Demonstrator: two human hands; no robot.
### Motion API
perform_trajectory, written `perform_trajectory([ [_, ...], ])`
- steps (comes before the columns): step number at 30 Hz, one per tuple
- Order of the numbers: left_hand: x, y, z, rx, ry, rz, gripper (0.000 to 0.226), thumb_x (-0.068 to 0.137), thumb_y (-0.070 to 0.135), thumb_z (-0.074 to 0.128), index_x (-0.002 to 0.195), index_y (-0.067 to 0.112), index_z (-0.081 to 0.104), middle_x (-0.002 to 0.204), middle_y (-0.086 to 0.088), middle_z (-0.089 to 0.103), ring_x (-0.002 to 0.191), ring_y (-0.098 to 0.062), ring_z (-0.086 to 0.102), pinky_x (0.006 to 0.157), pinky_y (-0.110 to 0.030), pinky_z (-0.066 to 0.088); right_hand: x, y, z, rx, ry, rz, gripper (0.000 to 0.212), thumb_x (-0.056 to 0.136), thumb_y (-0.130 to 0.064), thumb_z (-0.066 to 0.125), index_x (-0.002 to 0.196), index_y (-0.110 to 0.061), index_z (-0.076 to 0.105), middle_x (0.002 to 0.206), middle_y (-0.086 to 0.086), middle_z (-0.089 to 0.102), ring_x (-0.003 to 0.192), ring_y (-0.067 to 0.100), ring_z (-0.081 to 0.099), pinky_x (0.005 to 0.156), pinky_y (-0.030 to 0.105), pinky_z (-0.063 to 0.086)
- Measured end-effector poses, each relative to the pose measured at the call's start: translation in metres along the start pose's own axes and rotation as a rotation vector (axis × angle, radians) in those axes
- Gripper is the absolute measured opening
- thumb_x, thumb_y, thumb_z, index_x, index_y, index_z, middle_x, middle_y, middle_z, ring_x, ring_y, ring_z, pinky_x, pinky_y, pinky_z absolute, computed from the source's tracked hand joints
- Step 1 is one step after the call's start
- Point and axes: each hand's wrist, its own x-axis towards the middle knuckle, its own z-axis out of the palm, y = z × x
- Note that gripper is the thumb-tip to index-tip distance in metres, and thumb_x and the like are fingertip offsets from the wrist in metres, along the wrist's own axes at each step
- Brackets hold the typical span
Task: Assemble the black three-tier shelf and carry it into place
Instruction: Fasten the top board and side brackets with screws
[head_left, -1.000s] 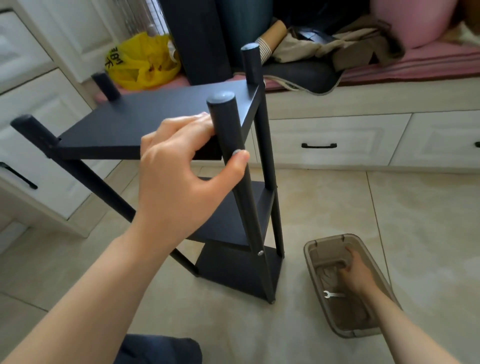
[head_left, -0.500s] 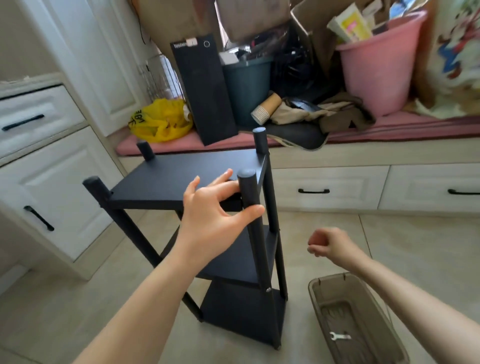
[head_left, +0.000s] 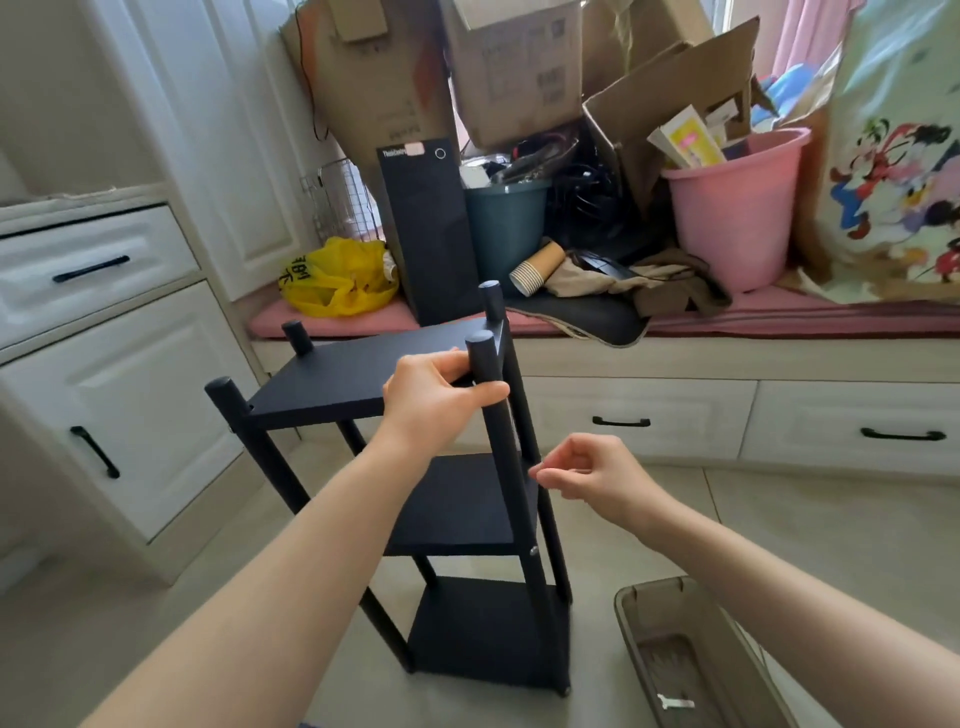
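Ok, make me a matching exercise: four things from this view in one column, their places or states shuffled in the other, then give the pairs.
Things:
1. left hand
2. right hand
3. wrench
4. yellow bag

Places or states:
A. lying in the brown tray on the floor
B. gripping the shelf's near post at the top tier
C. on the pink cushion by the white cabinet
D. loosely curled in the air, touching nothing

Pairs: 1-B, 2-D, 3-A, 4-C
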Motion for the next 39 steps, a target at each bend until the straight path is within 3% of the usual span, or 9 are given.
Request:
perform_trajectory([
  [4,0.018,-0.012,-0.042,-0.065,0.019,-0.036,0.023,0.079,0.022,0.087,0.085,0.039,0.074,0.084,0.028,0.074,0.091,-0.001,0.072,0.072,-0.011,0.05,0.017,-0.024,0.027,-0.013,0.007,-0.062,0.008,0.086,-0.022,0.076,0.086,-0.018,0.069,0.09,-0.004,0.076,0.086,0.007,0.072,0.078,0.024,0.057],
  [9,0.035,-0.033,-0.1,-0.159,0.112,-0.06,0.02,0.082,0.018,0.083,0.093,0.031,0.074,0.086,0.024,0.076,0.085,0.006,0.071,0.081,-0.016,0.05,0.047,-0.047,0.081,-0.079,-0.035,-0.079,0.01,0.089,-0.02,0.073,0.09,-0.015,0.065,0.093,-0.003,0.075,0.087,0.008,0.071,0.078,0.024,0.056],
  [14,0.043,-0.058,-0.151,-0.233,0.243,-0.069,0.023,0.083,0.014,0.081,0.105,0.017,0.076,0.081,0.022,0.076,0.078,0.011,0.069,0.063,0.0,0.046,0.077,-0.066,0.13,-0.057,-0.078,-0.118,0.009,0.088,-0.011,0.073,0.09,-0.008,0.064,0.098,-0.005,0.074,0.086,0.006,0.072,0.074,0.019,0.055],
  [18,0.035,-0.084,-0.187,-0.279,0.351,-0.063,0.022,0.083,0.017,0.081,0.104,0.023,0.075,0.088,0.018,0.077,0.088,0.006,0.071,0.078,-0.008,0.05,0.089,-0.07,0.162,-0.152,-0.246,-0.195,0.01,0.085,-0.013,0.076,0.082,-0.015,0.067,0.113,-0.006,0.068,0.099,0.011,0.069,0.08,0.023,0.058],
  [21,0.023,-0.104,-0.21,-0.322,0.449,-0.049,0.019,0.084,0.019,0.079,0.102,0.026,0.076,0.097,0.013,0.078,0.1,-0.003,0.071,0.092,-0.018,0.05,0.092,-0.065,0.19,-0.378,-0.436,-0.351,0.014,0.083,-0.019,0.079,0.079,-0.027,0.068,0.129,-0.01,0.054,0.117,0.009,0.055,0.096,0.025,0.048],
  [25,0.013,-0.122,-0.234,-0.343,0.542,-0.026,0.015,0.088,0.017,0.076,0.1,0.026,0.076,0.094,0.015,0.078,0.097,-0.001,0.072,0.082,-0.01,0.052,0.101,-0.059,0.226,-0.417,-0.453,-0.446,0.016,0.083,-0.022,0.078,0.082,-0.033,0.067,0.124,-0.012,0.048,0.112,0.005,0.05,0.089,0.013,0.039],
  [29,0.005,-0.14,-0.252,-0.368,0.631,-0.001,0.013,0.089,0.015,0.075,0.097,0.025,0.077,0.095,0.012,0.079,0.099,-0.005,0.073,0.087,-0.014,0.052,0.111,-0.053,0.25,-0.369,-0.418,-0.518,0.013,0.083,-0.022,0.078,0.087,-0.031,0.069,0.12,-0.014,0.05,0.112,0.006,0.053,0.093,0.016,0.043],
  [35,-0.003,-0.151,-0.262,-0.405,0.693,-0.003,0.015,0.088,0.012,0.076,0.094,0.025,0.078,0.092,0.01,0.079,0.094,-0.004,0.073,0.08,-0.011,0.052,0.122,-0.056,0.262,-0.448,-0.441,-0.624,0.008,0.084,-0.018,0.076,0.091,-0.021,0.074,0.115,-0.011,0.053,0.108,0.011,0.056,0.094,0.024,0.047],
  [39,-0.009,-0.162,-0.261,-0.476,0.697,-0.032,0.015,0.087,0.012,0.076,0.097,0.024,0.079,0.096,0.007,0.079,0.097,-0.005,0.073,0.085,-0.013,0.053,0.13,-0.055,0.259,-0.555,-0.471,-0.715,0.009,0.086,-0.017,0.075,0.094,-0.018,0.076,0.114,-0.008,0.053,0.104,0.01,0.056,0.092,0.02,0.045],
])
